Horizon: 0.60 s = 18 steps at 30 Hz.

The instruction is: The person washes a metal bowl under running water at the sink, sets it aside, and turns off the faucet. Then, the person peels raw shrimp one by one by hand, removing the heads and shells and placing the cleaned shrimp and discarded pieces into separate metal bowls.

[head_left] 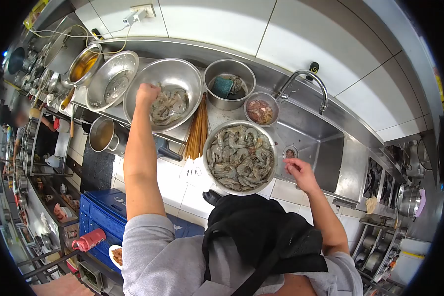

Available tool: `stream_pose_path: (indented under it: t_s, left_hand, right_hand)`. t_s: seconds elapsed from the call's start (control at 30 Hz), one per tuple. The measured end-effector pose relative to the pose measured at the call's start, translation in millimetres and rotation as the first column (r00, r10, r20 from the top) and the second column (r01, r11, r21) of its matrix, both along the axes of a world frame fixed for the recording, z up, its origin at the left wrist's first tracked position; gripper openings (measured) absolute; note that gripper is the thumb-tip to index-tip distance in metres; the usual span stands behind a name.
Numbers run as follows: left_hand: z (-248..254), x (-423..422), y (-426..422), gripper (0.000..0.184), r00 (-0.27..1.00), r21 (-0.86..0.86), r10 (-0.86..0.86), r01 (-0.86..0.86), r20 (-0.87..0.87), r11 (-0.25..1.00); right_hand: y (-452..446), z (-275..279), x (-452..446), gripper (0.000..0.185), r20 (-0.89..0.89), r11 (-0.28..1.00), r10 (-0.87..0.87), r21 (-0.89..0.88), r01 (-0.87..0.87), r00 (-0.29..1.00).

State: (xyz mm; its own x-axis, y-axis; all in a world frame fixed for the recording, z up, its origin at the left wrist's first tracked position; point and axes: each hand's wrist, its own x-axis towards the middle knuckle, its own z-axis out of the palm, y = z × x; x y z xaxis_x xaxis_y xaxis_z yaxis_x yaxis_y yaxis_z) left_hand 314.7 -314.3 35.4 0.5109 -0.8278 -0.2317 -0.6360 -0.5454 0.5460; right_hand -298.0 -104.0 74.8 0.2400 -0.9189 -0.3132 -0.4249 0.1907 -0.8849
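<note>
Holds left hand [146,93] curled, with shrimp [172,105] in bowl [188,78] right of fingers [156,91], and right hand [303,176] farther, bent; cannot confirm grips.

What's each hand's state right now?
Left hand: curled over a shrimp bowl; hold can't be told.
Right hand: fingers bent by the sink, nothing visible in grip; closure unclear.

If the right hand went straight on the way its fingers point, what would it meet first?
The right hand would probably meet the sink-side rim of the shrimp-filled bowl, though depth is unclear and it might pass above.
</note>
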Motion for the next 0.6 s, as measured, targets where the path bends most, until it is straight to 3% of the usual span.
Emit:
stream_pose_path:
  t_s: [0.1, 0.13, 0.23, 0.3, 0.4, 0.53, 0.57, 0.6]
  left_hand:
    - [47.9, -30.5, 17.5, 0.025, 0.994, -0.085, -0.062, 0.070, 0.089, 0.994]
    - [61.8, -36.6, 22.4, 0.024, 0.985, -0.139, -0.118, 0.135, 0.125, 0.981]
    - [119.3, -67.8, 50.8, 0.021, 0.967, -0.249, -0.175, 0.219, 0.187, 0.943]
    - [160.0, -94.5, 72.2, 0.019, 0.961, -0.372, -0.242, 0.274, 0.133, 0.887]
    - [207.8, -152.4, 107.6, 0.011, 0.945, -0.534, -0.322, 0.303, 0.060, 0.790]
    - [211.7, -228.3, 136.3, 0.014, 0.880, -0.654, -0.474, 0.357, -0.003, 0.667]
    - [203.3, -243.1, 140.5, 0.014, 0.864, -0.690, -0.504, 0.365, -0.001, 0.625]
    - [195.6, -255.3, 144.3, 0.014, 0.851, -0.660, -0.521, 0.356, -0.063, 0.662]
  right_hand:
    - [-23.5, 18.2, 29.8, 0.023, -0.021, 0.994, 0.087, -0.060, -0.089, 0.996]
    - [-31.5, 30.8, 46.2, 0.023, -0.082, 0.970, 0.193, -0.131, -0.202, 0.978]
    - [-58.3, 63.6, 94.0, 0.025, -0.237, 0.803, 0.417, -0.356, -0.478, 0.877]
    - [-74.6, 75.7, 127.6, 0.032, -0.259, 0.682, 0.484, -0.486, -0.546, 0.836]
    - [-82.6, 97.0, 178.1, 0.046, -0.055, 0.719, 0.425, -0.586, -0.374, 0.903]
    - [-97.8, 71.7, 208.7, 0.053, 0.033, 0.632, 0.266, -0.760, -0.149, 0.963]
    - [-94.3, 70.9, 207.2, 0.053, 0.042, 0.627, 0.287, -0.763, -0.155, 0.957]
    - [-89.9, 69.8, 199.2, 0.051, 0.062, 0.724, 0.328, -0.658, -0.209, 0.943]
